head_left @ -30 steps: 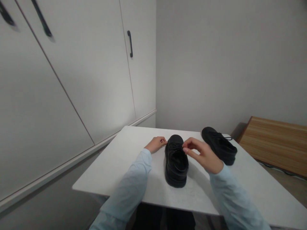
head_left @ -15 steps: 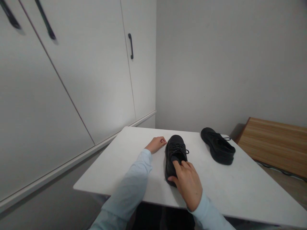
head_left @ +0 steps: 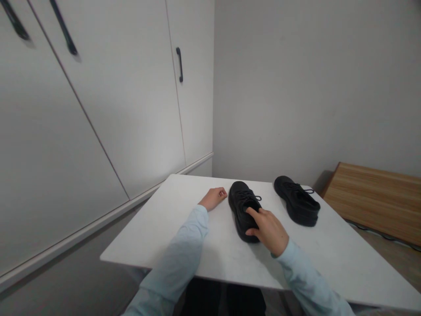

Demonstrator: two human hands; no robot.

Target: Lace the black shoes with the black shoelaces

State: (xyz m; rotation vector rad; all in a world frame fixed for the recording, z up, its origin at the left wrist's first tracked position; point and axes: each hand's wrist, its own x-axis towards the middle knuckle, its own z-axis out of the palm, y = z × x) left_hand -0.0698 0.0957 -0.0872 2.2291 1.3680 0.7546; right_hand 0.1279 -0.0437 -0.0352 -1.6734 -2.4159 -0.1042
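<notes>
A black lace-up shoe (head_left: 241, 210) rests on the white table (head_left: 158, 228), its toe pointing away from me and slightly left. My right hand (head_left: 266, 228) grips its heel end, the thumb outside and the other fingers in the opening. My left hand (head_left: 213, 198) lies on the table just left of the shoe's toe, fingers curled together; whether anything small is between them cannot be made out. A second black shoe (head_left: 297, 202) sits farther right, toe towards the wall, with nobody touching it.
White cabinet doors (head_left: 131, 109) with dark handles rise at the left. Behind the table is a grey wall (head_left: 312, 87). A wood-grain surface (head_left: 378, 197) stands beyond the table's right edge, with a dark cable under it.
My right hand has shifted the held shoe a little forward and right, and its heel has swung to the right. My left hand has barely moved.
</notes>
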